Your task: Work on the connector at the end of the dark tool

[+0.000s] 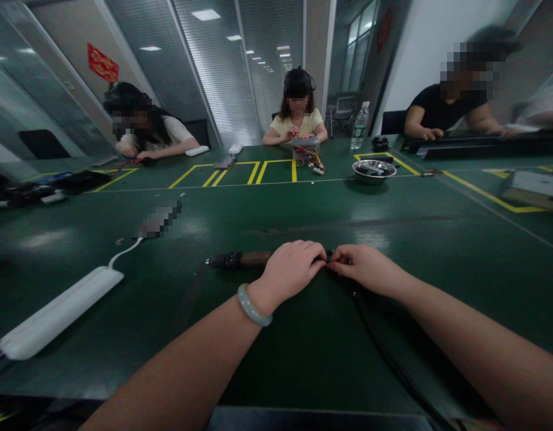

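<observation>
An electric screwdriver [251, 260] with a dark brown body and a black nose lies on the green table, its metal tip pointing left. Wrapped over its rear part is my left hand [292, 269], closed, with a pale bangle [253, 306] on the wrist. My right hand [368, 266] is closed in a pinch at the tool's rear end, fingertips almost touching those of my left. From beneath it a black cable [379, 341] runs down to the table's front edge. Fingers hide the joint between cable and screwdriver, so whether they are connected cannot be seen.
A white power strip [63, 311] lies at the left, its cord leading to a blurred-out object [158, 220]. Farther back are a metal bowl [374, 170], a water bottle [359, 127] and a box with coloured wires [307, 148]. Several people sit across the table.
</observation>
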`<state>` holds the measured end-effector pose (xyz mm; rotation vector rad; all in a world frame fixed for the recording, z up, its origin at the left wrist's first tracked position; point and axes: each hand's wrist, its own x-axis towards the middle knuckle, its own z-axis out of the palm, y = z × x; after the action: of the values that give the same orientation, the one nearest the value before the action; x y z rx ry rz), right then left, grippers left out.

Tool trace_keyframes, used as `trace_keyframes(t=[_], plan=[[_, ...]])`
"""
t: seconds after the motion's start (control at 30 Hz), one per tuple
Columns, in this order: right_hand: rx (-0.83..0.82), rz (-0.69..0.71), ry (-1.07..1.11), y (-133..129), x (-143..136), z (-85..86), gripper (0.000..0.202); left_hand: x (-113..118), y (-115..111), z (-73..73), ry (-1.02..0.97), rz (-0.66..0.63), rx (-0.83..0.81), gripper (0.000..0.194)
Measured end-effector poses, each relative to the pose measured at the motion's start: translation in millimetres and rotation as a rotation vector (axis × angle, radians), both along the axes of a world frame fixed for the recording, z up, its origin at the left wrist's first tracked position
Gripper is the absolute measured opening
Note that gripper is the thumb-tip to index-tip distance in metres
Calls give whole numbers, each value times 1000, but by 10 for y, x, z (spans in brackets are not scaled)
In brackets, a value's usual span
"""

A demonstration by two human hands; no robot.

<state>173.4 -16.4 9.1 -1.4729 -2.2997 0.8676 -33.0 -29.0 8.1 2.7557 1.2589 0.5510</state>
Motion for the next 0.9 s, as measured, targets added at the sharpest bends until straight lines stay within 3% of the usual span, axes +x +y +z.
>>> trace_keyframes(t=[0.9], plan=[[5, 5, 7, 1, 3, -14, 19, 6, -18, 20, -41, 3, -3, 10]])
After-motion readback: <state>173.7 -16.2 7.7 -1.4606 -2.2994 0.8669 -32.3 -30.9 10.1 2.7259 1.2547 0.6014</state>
